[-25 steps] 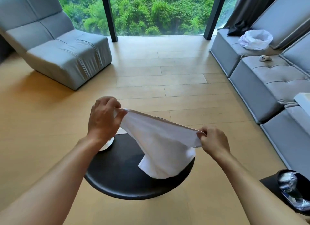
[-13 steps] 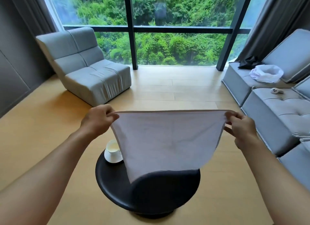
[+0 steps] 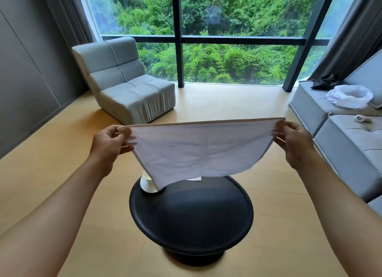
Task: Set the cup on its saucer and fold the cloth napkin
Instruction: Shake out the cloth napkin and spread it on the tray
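Both hands pinch the top corners of the cloth napkin (image 3: 198,150): the left hand (image 3: 109,144) at its 9 o'clock end, the right hand (image 3: 293,144) at its 3 o'clock end, so it hangs spread and taut above the round black table (image 3: 192,216). To fold it well, I judge the top edge should be kept level and the corners brought together squarely. Its hem hangs across the cup (image 3: 147,183) at the table's 10 o'clock rim, so lower it clear; the saucer is not discernible.

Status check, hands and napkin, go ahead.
Left hand and right hand each pinch a top corner of napkin. Napkin spread, unfolded, above round table. Cup partly hidden behind it.
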